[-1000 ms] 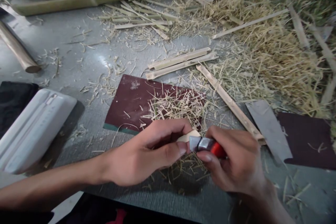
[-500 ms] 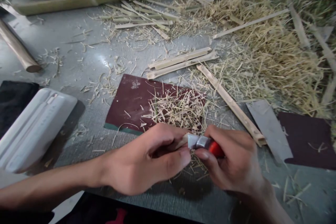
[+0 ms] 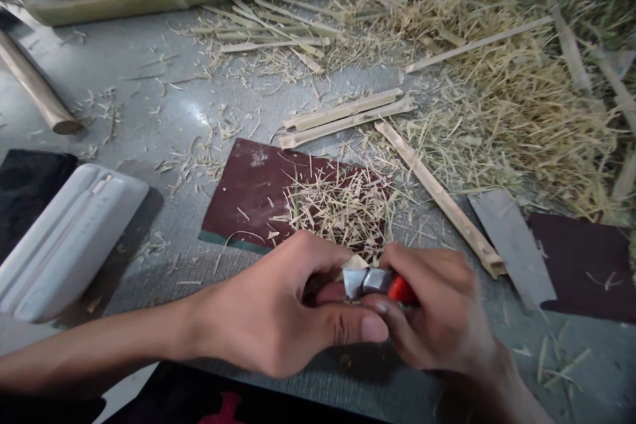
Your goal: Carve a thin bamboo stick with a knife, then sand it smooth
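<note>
My right hand (image 3: 437, 308) is closed round the red handle of a utility knife (image 3: 380, 281), its short metal blade pointing left. My left hand (image 3: 293, 305) is closed on a pale bamboo piece (image 3: 356, 262), of which only a small end shows above the blade; the rest lies hidden in my fingers. The blade sits against or very near that piece; which of the two I cannot tell. My left thumb stretches below the knife toward my right thumb. Just beyond my hands, a heap of bamboo shavings (image 3: 342, 205) covers part of a dark red sandpaper sheet (image 3: 243, 185).
Two bamboo strips (image 3: 348, 116) lie behind the sandpaper, another strip (image 3: 437, 195) slants to the right. More sandpaper (image 3: 586, 265) lies at right. A white power bank (image 3: 74, 238) and a wooden rod (image 3: 37, 86) are at left. Split bamboo (image 3: 169, 3) and shavings (image 3: 536, 112) fill the back.
The knife blade has shifted slightly left and down over the bamboo piece. My left thumb has slid right, beneath the knife. The view has moved slightly.
</note>
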Action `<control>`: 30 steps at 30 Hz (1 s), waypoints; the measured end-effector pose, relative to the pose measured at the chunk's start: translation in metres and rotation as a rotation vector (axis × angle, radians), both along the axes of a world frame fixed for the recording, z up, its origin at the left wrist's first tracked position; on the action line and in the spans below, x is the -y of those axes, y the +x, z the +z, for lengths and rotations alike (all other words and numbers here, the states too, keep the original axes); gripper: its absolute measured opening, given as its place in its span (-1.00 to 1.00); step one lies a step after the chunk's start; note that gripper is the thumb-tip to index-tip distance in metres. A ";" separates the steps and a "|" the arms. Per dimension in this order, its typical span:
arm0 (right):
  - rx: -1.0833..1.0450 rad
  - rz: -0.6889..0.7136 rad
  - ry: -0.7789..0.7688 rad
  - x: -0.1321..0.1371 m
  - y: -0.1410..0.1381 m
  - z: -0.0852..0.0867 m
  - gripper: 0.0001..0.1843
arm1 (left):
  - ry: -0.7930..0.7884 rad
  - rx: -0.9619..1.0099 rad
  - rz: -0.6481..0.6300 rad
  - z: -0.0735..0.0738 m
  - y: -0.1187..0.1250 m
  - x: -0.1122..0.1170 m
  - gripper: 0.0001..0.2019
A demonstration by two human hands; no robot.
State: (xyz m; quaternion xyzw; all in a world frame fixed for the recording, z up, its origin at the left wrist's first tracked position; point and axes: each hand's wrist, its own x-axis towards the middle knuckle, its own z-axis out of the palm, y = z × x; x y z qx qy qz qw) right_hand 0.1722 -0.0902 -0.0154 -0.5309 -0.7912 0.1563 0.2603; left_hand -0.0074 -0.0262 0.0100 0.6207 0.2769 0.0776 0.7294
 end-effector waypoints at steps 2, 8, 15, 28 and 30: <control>-0.008 0.004 0.010 0.001 0.000 0.001 -0.59 | 0.042 -0.034 -0.017 0.001 0.000 0.000 -0.70; -0.025 -0.009 0.020 0.002 -0.001 0.003 -0.60 | 0.140 -0.078 -0.022 0.004 0.002 0.001 -0.67; -0.012 -0.045 0.049 0.003 -0.002 0.003 -0.61 | 0.220 -0.035 -0.056 0.009 0.004 0.005 -0.77; -0.024 -0.043 0.093 0.005 -0.001 0.007 -0.64 | 0.477 -0.326 -0.126 0.014 0.008 0.016 -0.64; -0.029 -0.045 0.107 0.006 -0.001 0.007 -0.64 | 0.481 -0.316 -0.119 0.015 0.008 0.016 -0.66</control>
